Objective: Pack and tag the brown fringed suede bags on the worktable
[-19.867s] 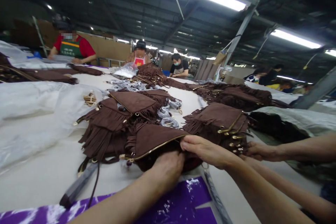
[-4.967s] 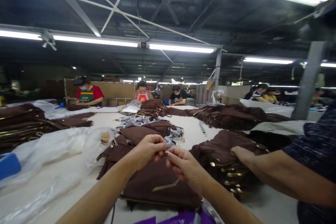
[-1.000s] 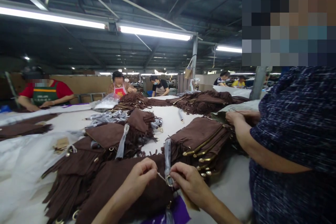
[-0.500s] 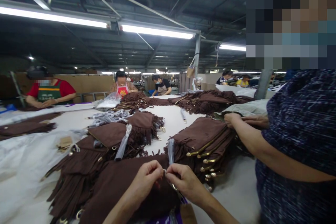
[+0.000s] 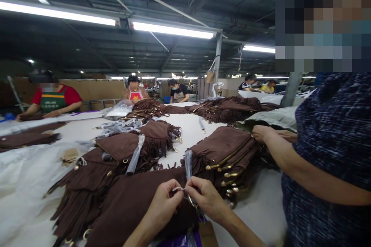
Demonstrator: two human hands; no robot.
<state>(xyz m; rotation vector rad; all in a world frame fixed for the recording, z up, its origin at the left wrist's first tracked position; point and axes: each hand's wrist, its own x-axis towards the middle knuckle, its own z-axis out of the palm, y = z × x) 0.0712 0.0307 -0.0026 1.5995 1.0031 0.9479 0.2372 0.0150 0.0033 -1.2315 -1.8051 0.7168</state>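
- Counted: two hands at work, one white string [image 5: 177,188], one front bag [image 5: 130,197], one brown tag [image 5: 207,233]; the bag pile [image 5: 220,142] right of the front bag overlaps too much to count.
- The front bag lies on the table [image 5: 187,123], dark brown with a matte, suede-like surface; a gold ring [image 5: 191,201] shows by its right edge.
- Above that edge, the left hand [image 5: 166,202] and right hand [image 5: 207,200] both pinch the white string, fingertips almost touching.
- The brown tag is at the front bag's near right corner, beside a purple sheet [image 5: 174,242].
- One second ago the fingertips were farther apart.
- Five seconds ago a co-worker's hand [image 5: 262,134] was on the bag pile; now it's beyond it.
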